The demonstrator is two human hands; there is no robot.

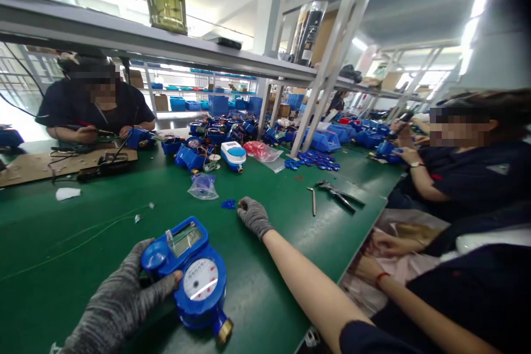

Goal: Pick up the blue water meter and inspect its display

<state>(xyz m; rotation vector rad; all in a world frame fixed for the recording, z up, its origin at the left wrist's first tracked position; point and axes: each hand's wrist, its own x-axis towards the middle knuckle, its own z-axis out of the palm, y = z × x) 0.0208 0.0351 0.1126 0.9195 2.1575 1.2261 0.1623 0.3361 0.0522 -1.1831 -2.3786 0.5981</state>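
Note:
My left hand [128, 282], in a grey knitted glove, grips a blue water meter [202, 279] by its side. The meter has a round white dial, a small display window and a brass threaded end, and it is tilted over the green table. Farther forward, my right hand [254, 217], gloved too, rests low over the table with its fingers curled together. What is between those fingers, if anything, is hidden. Small blue pieces [228, 204] lie just left of its fingertips. A clear plastic bag [203, 186] sits beyond them.
Pliers [341, 194] and a metal rod [313, 202] lie to the right on the green table [286, 249]. Behind stand a white-and-blue meter [233, 156], a heap of blue meters [224, 130] and a shelf post [305, 127]. Co-workers sit opposite and at right.

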